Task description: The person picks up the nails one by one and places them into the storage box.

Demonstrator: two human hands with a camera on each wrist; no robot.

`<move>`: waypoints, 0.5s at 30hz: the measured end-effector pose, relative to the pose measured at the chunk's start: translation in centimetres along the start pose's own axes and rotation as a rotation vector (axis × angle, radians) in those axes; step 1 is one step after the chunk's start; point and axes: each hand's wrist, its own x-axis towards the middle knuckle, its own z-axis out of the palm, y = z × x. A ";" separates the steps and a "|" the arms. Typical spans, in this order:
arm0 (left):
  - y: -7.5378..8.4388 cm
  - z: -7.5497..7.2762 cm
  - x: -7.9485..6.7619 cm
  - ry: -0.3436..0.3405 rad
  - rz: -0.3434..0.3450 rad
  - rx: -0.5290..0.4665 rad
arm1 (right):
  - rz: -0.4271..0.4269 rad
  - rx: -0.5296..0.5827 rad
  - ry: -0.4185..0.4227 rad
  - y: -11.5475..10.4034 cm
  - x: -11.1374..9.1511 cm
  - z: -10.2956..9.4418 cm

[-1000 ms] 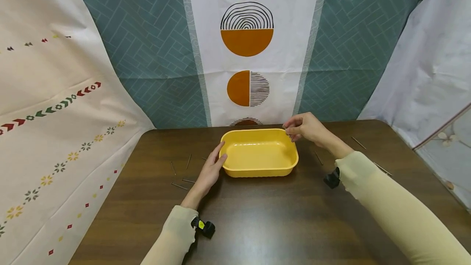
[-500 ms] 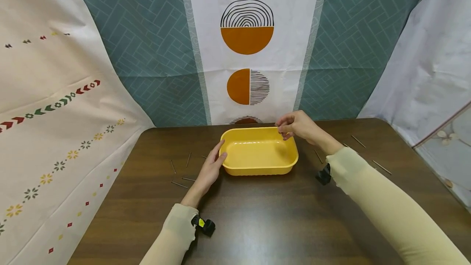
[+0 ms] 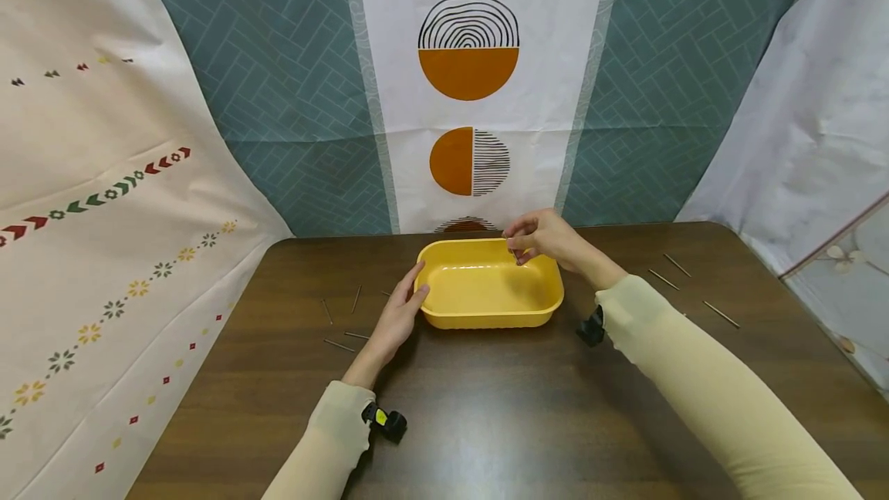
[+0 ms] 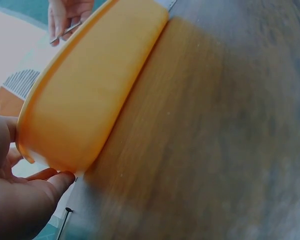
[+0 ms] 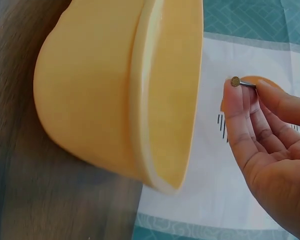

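Head view: yellow tub [image 3: 493, 321] stands upright at the far middle of the brown table [image 3: 472, 407]. Left hand [image 3: 397, 319] at the tub's left end, thumb at the rim, fingers along the outside. Right hand [image 3: 545, 238] raised over the far side of the tub, right of its middle; thumb and fingertips pinch a nail [image 3: 515, 256], held slanted. Several loose nails lie on the table at both sides: a scattered group on the left [image 3: 339, 346], one of them partly covered by the left hand; another group on the right [image 3: 721, 314], one partly behind the right sleeve [image 3: 694, 376]. A black device [image 3: 387, 424] sits at the left wrist. Teal-and-white patterned cloth [image 3: 305, 137] hangs behind the far table edge.

Left wrist view: left hand holds the tub's left end, thumb at the rim, other fingertips against the outer wall. One loose nail lies on the table just beside this hand. The right hand and its nail show beyond the rim.

Right wrist view: nail gripped between thumb and index finger, round head clear of the fingertips; remaining fingers loosely bent. Nail is apart from the tub wall.
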 end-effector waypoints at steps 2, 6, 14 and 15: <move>0.0 0.0 0.1 -0.001 0.003 -0.002 | 0.000 0.014 -0.007 -0.1 0.1 0.3; 0.1 0.1 0.1 0.000 0.002 -0.002 | -0.002 0.040 -0.019 -0.1 0.4 0.7; 0.0 0.0 0.1 0.005 -0.004 0.006 | 0.026 0.063 -0.013 0.0 1.0 1.6; 0.0 0.0 0.0 0.006 -0.005 0.009 | 0.033 0.069 -0.012 0.0 1.0 1.7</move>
